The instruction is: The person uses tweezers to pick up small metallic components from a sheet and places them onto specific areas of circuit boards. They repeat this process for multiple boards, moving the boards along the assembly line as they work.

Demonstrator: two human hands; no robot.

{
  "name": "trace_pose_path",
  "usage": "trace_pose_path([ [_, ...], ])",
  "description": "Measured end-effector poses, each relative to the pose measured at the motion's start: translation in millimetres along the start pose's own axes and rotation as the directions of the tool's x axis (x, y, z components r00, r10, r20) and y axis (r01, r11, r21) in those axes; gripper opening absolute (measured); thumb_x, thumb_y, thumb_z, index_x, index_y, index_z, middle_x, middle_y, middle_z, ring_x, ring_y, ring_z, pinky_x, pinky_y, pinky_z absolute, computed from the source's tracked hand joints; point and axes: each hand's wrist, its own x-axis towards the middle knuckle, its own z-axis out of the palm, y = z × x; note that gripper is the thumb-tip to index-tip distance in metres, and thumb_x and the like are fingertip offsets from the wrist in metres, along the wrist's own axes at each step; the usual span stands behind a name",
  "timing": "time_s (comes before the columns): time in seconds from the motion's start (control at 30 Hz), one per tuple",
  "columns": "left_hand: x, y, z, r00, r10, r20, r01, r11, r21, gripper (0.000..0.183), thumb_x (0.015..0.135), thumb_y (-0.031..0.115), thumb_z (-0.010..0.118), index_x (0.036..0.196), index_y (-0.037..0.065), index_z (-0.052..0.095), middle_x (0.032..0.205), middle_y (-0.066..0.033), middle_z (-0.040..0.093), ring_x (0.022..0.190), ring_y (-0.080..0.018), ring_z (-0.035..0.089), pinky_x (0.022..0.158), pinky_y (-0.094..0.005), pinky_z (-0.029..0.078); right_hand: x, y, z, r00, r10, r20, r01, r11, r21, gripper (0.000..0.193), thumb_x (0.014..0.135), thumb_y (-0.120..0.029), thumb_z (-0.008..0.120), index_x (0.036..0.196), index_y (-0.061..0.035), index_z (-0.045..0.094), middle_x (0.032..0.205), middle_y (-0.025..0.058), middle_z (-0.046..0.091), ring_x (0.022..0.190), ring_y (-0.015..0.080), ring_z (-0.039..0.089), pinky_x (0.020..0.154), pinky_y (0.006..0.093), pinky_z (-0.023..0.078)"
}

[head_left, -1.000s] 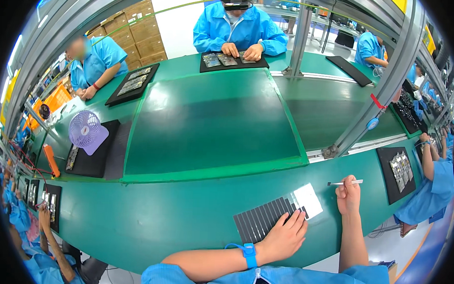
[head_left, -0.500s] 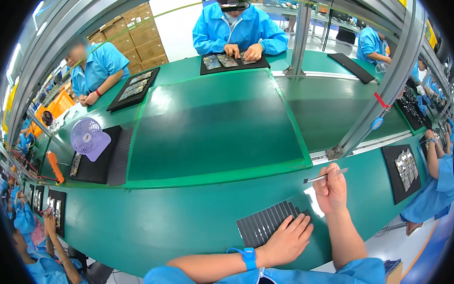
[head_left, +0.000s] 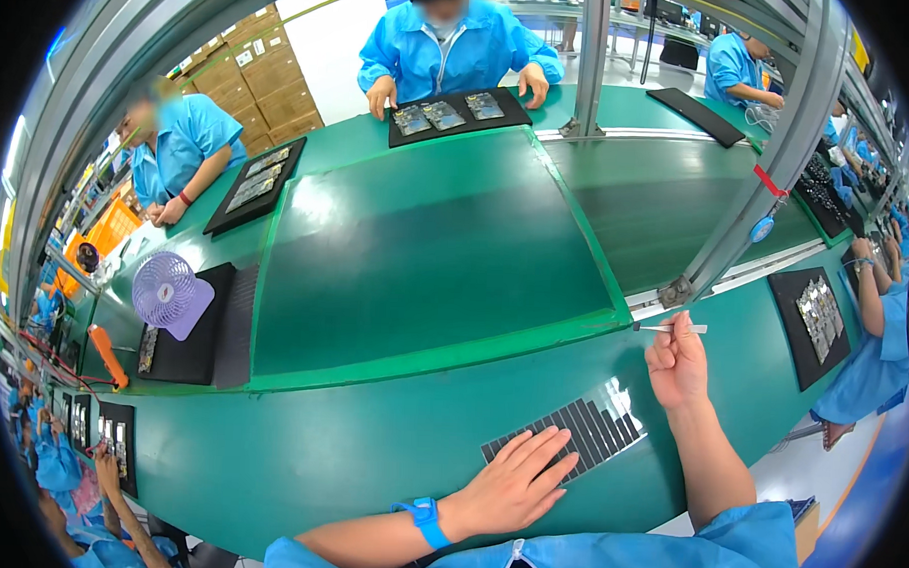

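My left hand (head_left: pixel 516 478) lies flat with its fingers stretched out, over the lower left part of a sheet of black strips (head_left: pixel 598 429). The strips sit side by side on a clear backing, stepped in length at the far right end. In my right hand (head_left: pixel 680 370) a pair of metal tweezers (head_left: pixel 697 330) is pinched between thumb and fingers, raised above the bench to the right of the sheet. The tweezers point left, and a small dark piece (head_left: pixel 637 327) shows at their tip; its kind cannot be made out.
A green raised panel (head_left: pixel 436 253) fills the middle of the bench, with a metal post (head_left: pixel 742 224) at its right. Black trays with circuit boards stand at right (head_left: pixel 813 327) and far side (head_left: pixel 460 117). A purple fan (head_left: pixel 174 294) is at left. Co-workers sit around.
My left hand has slid left, uncovering the sheet's right end. My right hand with the tweezers has shifted slightly right and up. The co-worker opposite has moved both hands apart to the tray's sides.
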Motion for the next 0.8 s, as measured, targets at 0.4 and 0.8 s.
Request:
trace_pose_path([
  [0.4, 3.4, -3.6, -11.6, 0.965, -0.012, -0.261, 0.042, 0.993, 0.108, 0.046, 0.07, 0.01, 0.072, 0.113, 0.003, 0.056, 0.127, -0.0205, 0.048, 0.113, -0.037, 0.051, 0.093, -0.0476, 0.043, -8.2, 1.8, 6.5, 0.998, 0.017, 0.062, -0.016, 1.0, -0.007, 0.025, 0.095, -0.033, 0.054, 0.083, -0.0109, 0.055, 0.066, 0.0001, 0.053, 0.045, 0.0066, 0.034, 0.046, 0.0229, 0.025],
  [0.8, 36.5, -88.6, -93.4, 0.94, -0.114, -0.323, 0.329, 0.562, 0.759, 0.045, 0.074, 0.006, 0.064, 0.117, -0.003, 0.052, 0.117, -0.0188, 0.053, 0.103, -0.0331, 0.053, 0.086, -0.0409, 0.046, -20.1, -13.7, 17.3, 0.998, -0.017, 0.055, 0.014, 0.998, 0.054, 0.023, 0.097, -0.03, 0.051, 0.085, -0.0108, 0.056, 0.063, -0.0018, 0.048, 0.046, 0.0057, 0.031, 0.047, 0.0219, 0.026],
])
